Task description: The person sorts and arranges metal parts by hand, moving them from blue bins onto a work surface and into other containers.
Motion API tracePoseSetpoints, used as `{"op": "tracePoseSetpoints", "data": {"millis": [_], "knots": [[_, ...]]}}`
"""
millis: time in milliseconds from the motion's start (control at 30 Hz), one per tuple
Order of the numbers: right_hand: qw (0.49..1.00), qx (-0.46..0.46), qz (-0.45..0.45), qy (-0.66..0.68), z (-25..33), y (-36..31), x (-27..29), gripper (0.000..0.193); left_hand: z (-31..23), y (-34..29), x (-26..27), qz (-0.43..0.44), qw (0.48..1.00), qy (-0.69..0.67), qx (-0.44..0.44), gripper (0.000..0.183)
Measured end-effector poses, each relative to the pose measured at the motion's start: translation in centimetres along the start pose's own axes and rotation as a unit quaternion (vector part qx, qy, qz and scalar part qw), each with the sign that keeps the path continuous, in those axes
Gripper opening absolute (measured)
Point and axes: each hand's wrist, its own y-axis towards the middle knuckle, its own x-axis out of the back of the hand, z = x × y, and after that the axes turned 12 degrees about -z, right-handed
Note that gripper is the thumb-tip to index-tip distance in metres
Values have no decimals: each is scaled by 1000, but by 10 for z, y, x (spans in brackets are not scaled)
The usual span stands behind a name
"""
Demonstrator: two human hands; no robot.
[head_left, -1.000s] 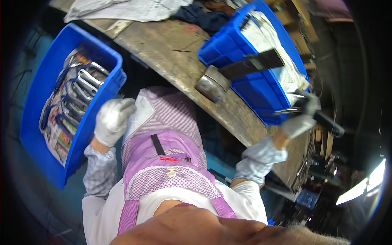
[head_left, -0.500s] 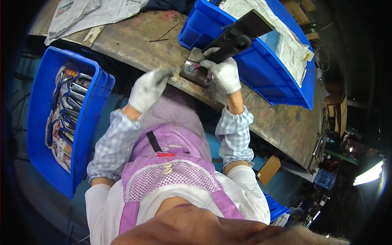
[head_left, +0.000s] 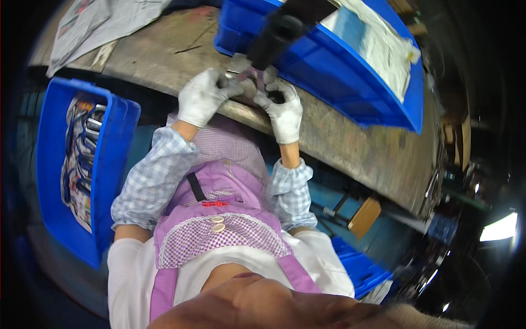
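Note:
Both my hands wear white gloves and work at a small metal fixture (head_left: 244,97) on the near edge of the bench. My left hand (head_left: 201,100) is at its left side, fingers curled in, fingertips close to a thin pinkish curved piece (head_left: 259,81). On the other side, my right hand (head_left: 284,112) bends thumb and fingers together at the same piece. Blur hides what exactly lies between the fingertips of either hand. Above them juts a dark metal arm with a black rounded end (head_left: 282,30), covering part of the fixture.
A blue crate (head_left: 350,98) lined with newspaper stands on the bench at the right. Another blue crate (head_left: 118,131), at the left below bench height, holds several shiny metal pieces with dark blue parts on printed paper. Newspaper sheets (head_left: 98,33) lie on the far left of the worn bench (head_left: 350,148).
My left hand has moved right and up to the fixture, close to my right hand. My right hand has shifted to the fixture's near right side. The whole view has shifted slightly.

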Motion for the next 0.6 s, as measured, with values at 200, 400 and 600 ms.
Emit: {"op": "tracePoseSetpoints", "data": {"millis": [200,400,600], "knots": [[977,-130,39,162,27,10,-8,31,-6,-9,0,72,995,52,-50,44],[963,176,133,156,91,-31,-62,31,44,-62,76,228,838,-464,175,58],[932,257,230,109,112,-44,-82,40,152,-163,253,-157,934,276,-165,39]]}}
